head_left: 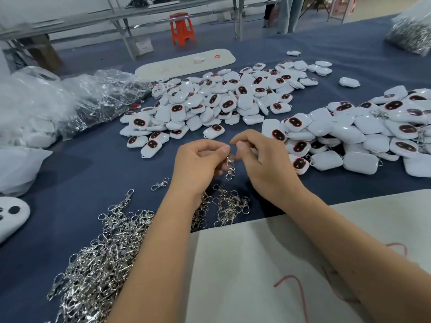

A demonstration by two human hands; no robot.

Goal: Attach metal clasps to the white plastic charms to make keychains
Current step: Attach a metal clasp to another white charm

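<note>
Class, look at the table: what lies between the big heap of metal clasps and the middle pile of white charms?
In the head view, between the clasp heap and the charm pile is mostly bare blue cloth, with one stray clasp.

A silver metal clasp hangs upright between the two hands, pinched at its top by the left hand and the right hand, with a second clasp dangling from it. Nearer the person than this clasp, a dense heap of loose clasps lies on the bench. Beyond it spreads a pile of white charms, rounded, many showing a dark red-rimmed face; to its right lies a second pile of charms, several with rings attached.
</note>
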